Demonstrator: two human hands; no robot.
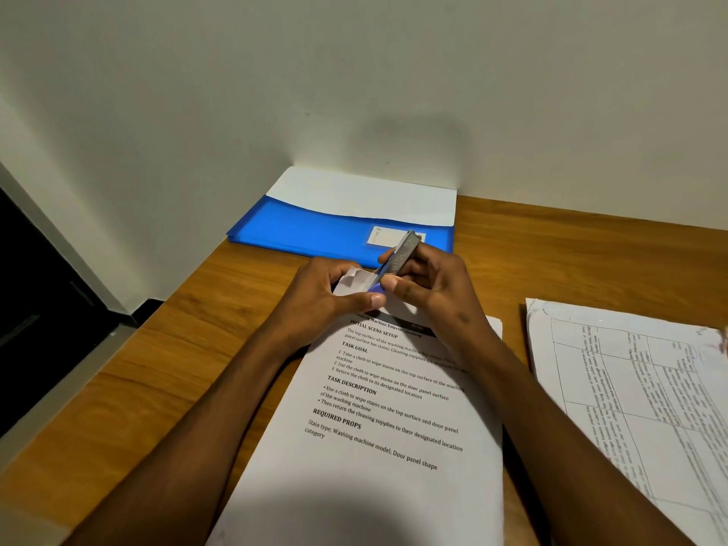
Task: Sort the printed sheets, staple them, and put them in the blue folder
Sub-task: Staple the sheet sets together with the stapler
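Spanning a wooden desk [591,246], papers [394,486] meet a pale wall [354,72]

A plain office or study corner – a wood-grain surface [220,309] against a bare pale wall [354,72], carrying printed sheets [378,447] and a blue folder [315,230]

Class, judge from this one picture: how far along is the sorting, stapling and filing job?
Done, apparently: sheets lie in two piles, the printed stack in front and the table-printed pile to the right. In hand: the right hand grips the stapler at the stack's top left corner, which the left hand pinches. Left: the blue folder lies by the wall, with white paper showing at its top; this stack is not yet in it.
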